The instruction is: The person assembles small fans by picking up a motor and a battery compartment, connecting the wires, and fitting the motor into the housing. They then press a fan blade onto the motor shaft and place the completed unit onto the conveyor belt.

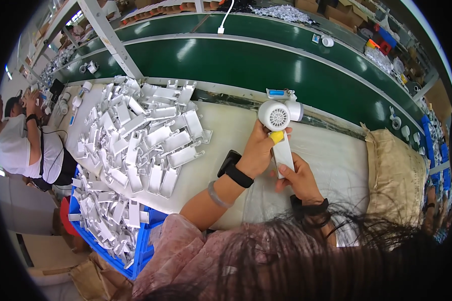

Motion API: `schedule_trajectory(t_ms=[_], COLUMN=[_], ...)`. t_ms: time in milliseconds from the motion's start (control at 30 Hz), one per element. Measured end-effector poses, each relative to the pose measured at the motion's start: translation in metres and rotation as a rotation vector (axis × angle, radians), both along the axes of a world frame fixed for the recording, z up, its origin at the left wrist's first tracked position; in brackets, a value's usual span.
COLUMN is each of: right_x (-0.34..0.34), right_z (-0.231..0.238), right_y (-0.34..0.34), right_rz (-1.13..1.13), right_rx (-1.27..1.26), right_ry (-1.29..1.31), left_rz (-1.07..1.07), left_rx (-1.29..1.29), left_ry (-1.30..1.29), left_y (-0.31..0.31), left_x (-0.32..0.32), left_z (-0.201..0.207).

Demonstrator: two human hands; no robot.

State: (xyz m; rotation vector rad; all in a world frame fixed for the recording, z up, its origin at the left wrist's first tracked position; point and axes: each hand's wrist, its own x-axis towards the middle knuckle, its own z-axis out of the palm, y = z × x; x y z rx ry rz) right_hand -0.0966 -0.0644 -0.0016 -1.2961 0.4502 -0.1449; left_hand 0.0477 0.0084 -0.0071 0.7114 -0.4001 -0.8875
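Observation:
Over the pale worktable I hold a white handheld fan (276, 116) with a round grille head and a long flat handle (283, 153). My left hand (258, 149) is closed round the fan just below its head, a yellow cover on the thumb. My right hand (302, 179) grips the lower end of the handle, thumb on its front face. Just beyond the fan head lies another white fan part (296, 110), partly hidden by it. Beside that is an open white piece holding a blue cylinder (276, 93).
A large heap of white plastic handle shells (158, 135) covers the table's left part. More shells fill a blue crate (141, 246) below. A green conveyor belt (216, 60) runs behind, carrying fan parts. Brown sacking (394, 175) lies at right. Another person (27, 145) works at far left.

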Motion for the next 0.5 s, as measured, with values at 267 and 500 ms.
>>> schedule_trajectory(t_ms=[267, 500], right_x=[-0.009, -0.013], right_z=[0.003, 0.006], right_y=[-0.003, -0.005], right_rz=[0.000, -0.022], right_rx=[0.082, 0.053], right_ry=[0.003, -0.039], left_rz=[0.187, 0.142], left_rx=[0.026, 0.011], left_ry=[-0.233, -0.179], left_y=[0.002, -0.002], left_x=[-0.018, -0.020], left_z=[-0.004, -0.002])
